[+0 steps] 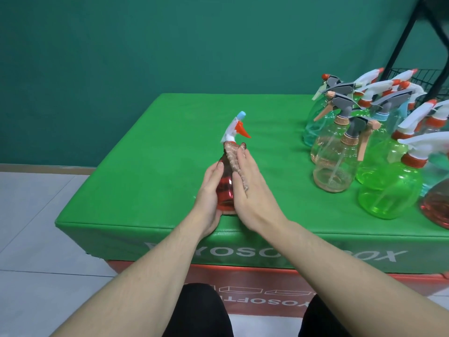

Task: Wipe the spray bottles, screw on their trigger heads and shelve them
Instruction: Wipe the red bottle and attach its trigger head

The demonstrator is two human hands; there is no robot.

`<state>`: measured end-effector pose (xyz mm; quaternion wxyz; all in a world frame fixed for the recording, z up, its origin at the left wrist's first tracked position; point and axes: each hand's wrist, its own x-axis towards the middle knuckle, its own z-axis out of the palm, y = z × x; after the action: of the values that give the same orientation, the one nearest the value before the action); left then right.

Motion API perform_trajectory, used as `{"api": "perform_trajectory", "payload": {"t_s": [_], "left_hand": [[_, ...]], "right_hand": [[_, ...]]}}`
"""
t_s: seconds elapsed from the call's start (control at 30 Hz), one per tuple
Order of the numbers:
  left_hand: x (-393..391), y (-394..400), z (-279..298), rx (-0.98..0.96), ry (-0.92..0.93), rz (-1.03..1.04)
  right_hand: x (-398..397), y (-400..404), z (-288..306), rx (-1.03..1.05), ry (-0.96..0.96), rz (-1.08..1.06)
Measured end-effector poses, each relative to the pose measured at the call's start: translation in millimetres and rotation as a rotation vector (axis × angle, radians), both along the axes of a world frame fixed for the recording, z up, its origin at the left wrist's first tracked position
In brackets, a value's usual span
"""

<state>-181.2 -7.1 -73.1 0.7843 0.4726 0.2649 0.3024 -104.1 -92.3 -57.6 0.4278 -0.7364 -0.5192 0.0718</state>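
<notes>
Single head view, from above and behind hands, facing forward and down. Close: left hand (211,190) and right hand (252,190) mid-frame, forearms running to bottom edge. Beyond hands, green box top (150,171), then green wall (145,45).

Green padded worktop (170,147) with white lettering at centre, dark green wall (145,45) across the top, pale tiled floor (36,215) lower left

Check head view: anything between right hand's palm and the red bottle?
Yes: a brownish cloth, pressed by the right hand against the red bottle. Left hand grips it directly.
</notes>
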Motion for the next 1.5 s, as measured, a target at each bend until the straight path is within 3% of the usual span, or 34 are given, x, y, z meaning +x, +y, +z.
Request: {"api": "perform_trajectory", "payload": {"t_s": [0.23,0.6,1.17,1.5], "left_hand": [[-2.2,-1.9,4.7,-0.02,-0.021,0.047],[-2.5,-1.3,2.4,-0.061,-0.13,0.069],[0.7,-0.5,-4.0,0.012,-0.038,-0.027],[2.7,2.9,-6.3,-0.005,-0.022,0.038]], "right_hand": [[-15.4,-30.6,-20.6,-0.054,-0.139,0.07],[-18.8,-38.9,-22.2,-0.118,-0.204,0.084],[17.9,12.9,20.8,-0.023,0.188,-0.005],[-3.1,-12.7,-10.1,-0.074,-0.118,0.021]]}}
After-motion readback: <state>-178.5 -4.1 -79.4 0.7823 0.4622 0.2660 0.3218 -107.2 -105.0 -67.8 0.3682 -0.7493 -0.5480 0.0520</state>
